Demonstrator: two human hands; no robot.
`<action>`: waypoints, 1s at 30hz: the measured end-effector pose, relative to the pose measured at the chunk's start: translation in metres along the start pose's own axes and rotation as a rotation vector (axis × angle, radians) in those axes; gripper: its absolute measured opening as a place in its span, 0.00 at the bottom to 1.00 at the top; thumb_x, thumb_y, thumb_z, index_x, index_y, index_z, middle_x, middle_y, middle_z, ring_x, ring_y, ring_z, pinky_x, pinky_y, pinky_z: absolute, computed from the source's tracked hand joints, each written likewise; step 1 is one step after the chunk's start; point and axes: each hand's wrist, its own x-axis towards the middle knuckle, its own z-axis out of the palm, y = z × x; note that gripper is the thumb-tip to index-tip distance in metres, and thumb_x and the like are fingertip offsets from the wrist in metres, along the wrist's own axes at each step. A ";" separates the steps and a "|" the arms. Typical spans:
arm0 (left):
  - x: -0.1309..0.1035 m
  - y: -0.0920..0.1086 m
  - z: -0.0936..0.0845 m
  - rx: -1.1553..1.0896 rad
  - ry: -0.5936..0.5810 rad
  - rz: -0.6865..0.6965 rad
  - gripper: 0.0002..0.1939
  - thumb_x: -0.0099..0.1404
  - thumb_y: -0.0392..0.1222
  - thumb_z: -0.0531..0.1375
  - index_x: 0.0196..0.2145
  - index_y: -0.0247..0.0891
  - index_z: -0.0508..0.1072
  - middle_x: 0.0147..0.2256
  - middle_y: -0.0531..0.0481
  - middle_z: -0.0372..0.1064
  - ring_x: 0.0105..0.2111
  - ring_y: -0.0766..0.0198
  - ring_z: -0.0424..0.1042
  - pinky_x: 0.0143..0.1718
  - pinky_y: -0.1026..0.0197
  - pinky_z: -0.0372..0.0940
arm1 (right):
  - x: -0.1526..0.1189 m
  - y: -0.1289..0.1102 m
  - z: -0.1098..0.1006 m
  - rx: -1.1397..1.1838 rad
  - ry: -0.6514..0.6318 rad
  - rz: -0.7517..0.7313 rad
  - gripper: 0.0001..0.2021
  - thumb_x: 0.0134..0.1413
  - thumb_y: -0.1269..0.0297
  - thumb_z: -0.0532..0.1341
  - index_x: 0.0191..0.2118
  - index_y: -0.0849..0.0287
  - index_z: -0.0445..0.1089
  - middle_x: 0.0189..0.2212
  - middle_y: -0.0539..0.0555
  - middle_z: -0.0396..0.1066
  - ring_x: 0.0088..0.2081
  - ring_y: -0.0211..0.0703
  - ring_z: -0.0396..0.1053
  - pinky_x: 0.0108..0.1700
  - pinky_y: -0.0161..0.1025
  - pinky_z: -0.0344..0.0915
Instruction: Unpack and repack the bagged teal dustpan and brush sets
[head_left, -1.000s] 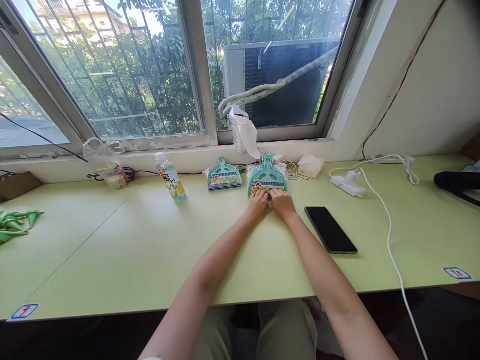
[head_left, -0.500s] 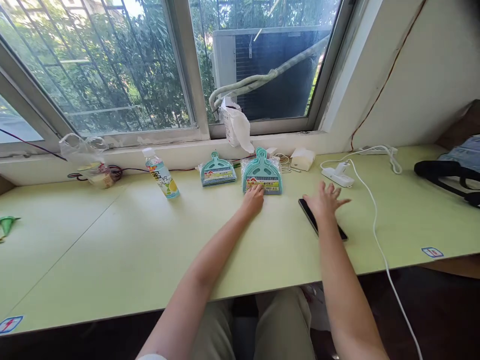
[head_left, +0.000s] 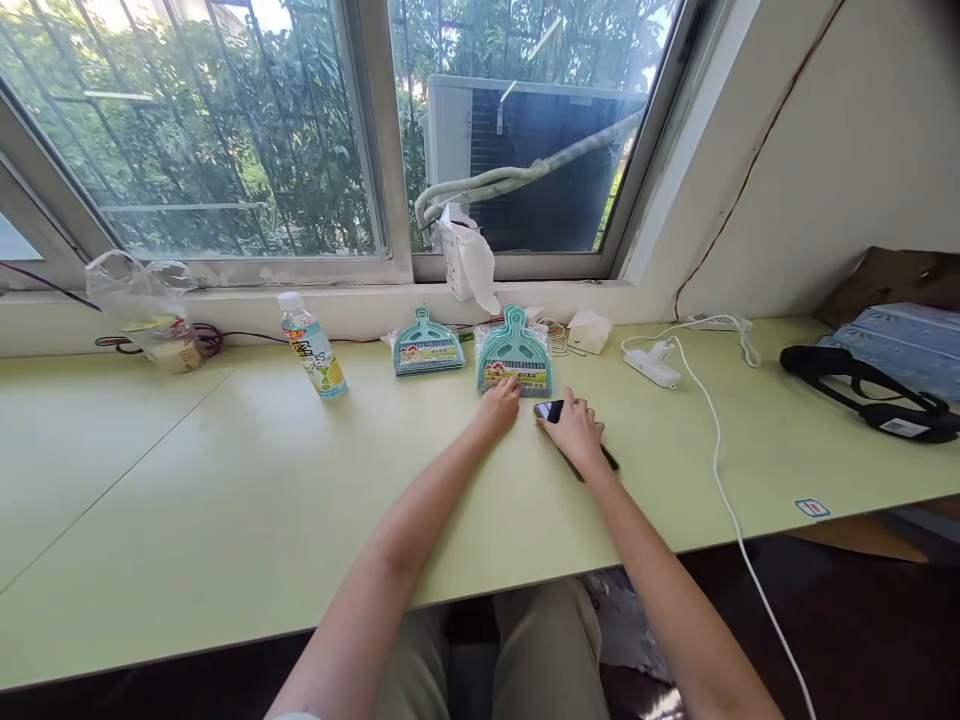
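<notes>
My left hand (head_left: 500, 403) rests at the lower edge of the right-hand teal dustpan set (head_left: 514, 350), which is wrapped in clear plastic; its fingers are bent over the label. My right hand (head_left: 576, 428) lies over a black phone (head_left: 550, 410) on the table, its thumb and fingers around the phone's sides. Beside the first set, to the left, sits another wrapped teal dustpan set (head_left: 426, 343), touched by neither hand.
On the pale green table (head_left: 262, 520) a drink bottle (head_left: 313, 350) stands left, beyond it a plastic bag (head_left: 161, 320). A power strip (head_left: 652, 366) with a white cable, a white box (head_left: 589, 331) and a black strap (head_left: 862, 390) are at the right.
My right hand has come down onto the phone, and the phone has moved left, closer to the dustpan set. My left hand remains at the set. The view has shifted slightly.
</notes>
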 end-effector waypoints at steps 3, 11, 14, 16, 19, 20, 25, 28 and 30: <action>0.000 -0.001 0.001 0.001 -0.004 0.012 0.21 0.64 0.31 0.49 0.54 0.33 0.66 0.57 0.39 0.61 0.56 0.58 0.61 0.48 0.59 0.66 | 0.002 -0.014 0.008 -0.016 0.085 -0.015 0.37 0.53 0.47 0.59 0.64 0.61 0.52 0.54 0.70 0.61 0.52 0.62 0.63 0.47 0.52 0.61; 0.000 -0.003 0.005 -0.021 0.007 0.034 0.21 0.64 0.30 0.49 0.53 0.33 0.67 0.59 0.39 0.60 0.57 0.57 0.62 0.51 0.59 0.64 | 0.017 -0.011 0.022 -0.062 0.183 -0.023 0.33 0.55 0.48 0.57 0.62 0.62 0.55 0.53 0.69 0.61 0.50 0.61 0.63 0.45 0.50 0.61; 0.000 -0.003 0.004 -0.044 0.001 0.041 0.21 0.64 0.31 0.49 0.55 0.32 0.66 0.60 0.39 0.59 0.58 0.57 0.61 0.54 0.58 0.63 | 0.022 -0.007 0.022 -0.065 0.153 -0.076 0.33 0.56 0.48 0.57 0.63 0.59 0.53 0.54 0.67 0.61 0.51 0.59 0.63 0.46 0.48 0.61; -0.001 -0.003 0.004 -0.065 -0.012 0.037 0.22 0.65 0.32 0.48 0.55 0.32 0.66 0.60 0.39 0.59 0.59 0.57 0.60 0.55 0.58 0.62 | 0.028 -0.003 0.021 -0.061 0.126 -0.124 0.33 0.56 0.47 0.56 0.63 0.58 0.52 0.55 0.66 0.61 0.52 0.58 0.63 0.46 0.47 0.60; -0.001 -0.004 0.005 -0.082 -0.027 0.038 0.22 0.66 0.33 0.48 0.55 0.33 0.67 0.61 0.39 0.58 0.59 0.58 0.60 0.57 0.58 0.60 | 0.038 0.004 0.022 -0.064 0.097 -0.168 0.34 0.56 0.46 0.56 0.64 0.57 0.51 0.54 0.64 0.62 0.52 0.57 0.63 0.46 0.46 0.60; -0.001 -0.004 0.006 -0.082 -0.026 0.045 0.21 0.66 0.33 0.48 0.55 0.32 0.68 0.61 0.39 0.58 0.59 0.58 0.60 0.58 0.58 0.60 | 0.042 0.006 0.022 -0.067 0.091 -0.176 0.34 0.56 0.46 0.56 0.64 0.57 0.51 0.54 0.64 0.63 0.52 0.57 0.63 0.46 0.46 0.60; 0.000 -0.008 0.011 -0.069 -0.020 0.078 0.20 0.66 0.34 0.48 0.52 0.32 0.70 0.61 0.39 0.58 0.60 0.55 0.59 0.58 0.56 0.59 | 0.055 0.012 0.024 -0.078 0.086 -0.236 0.35 0.55 0.44 0.56 0.64 0.56 0.52 0.53 0.64 0.64 0.51 0.57 0.64 0.45 0.45 0.60; 0.000 -0.009 0.011 -0.072 -0.028 0.071 0.20 0.65 0.34 0.49 0.52 0.33 0.70 0.61 0.40 0.58 0.59 0.55 0.59 0.55 0.55 0.62 | 0.057 0.014 0.025 -0.088 0.100 -0.260 0.35 0.55 0.44 0.56 0.63 0.55 0.52 0.52 0.63 0.66 0.49 0.57 0.66 0.44 0.45 0.59; -0.002 -0.008 0.008 -0.089 -0.022 0.074 0.20 0.65 0.34 0.50 0.52 0.35 0.70 0.60 0.41 0.59 0.58 0.55 0.60 0.54 0.55 0.62 | 0.057 0.014 0.026 -0.101 0.112 -0.268 0.34 0.56 0.43 0.55 0.63 0.55 0.52 0.51 0.63 0.67 0.47 0.57 0.68 0.43 0.45 0.58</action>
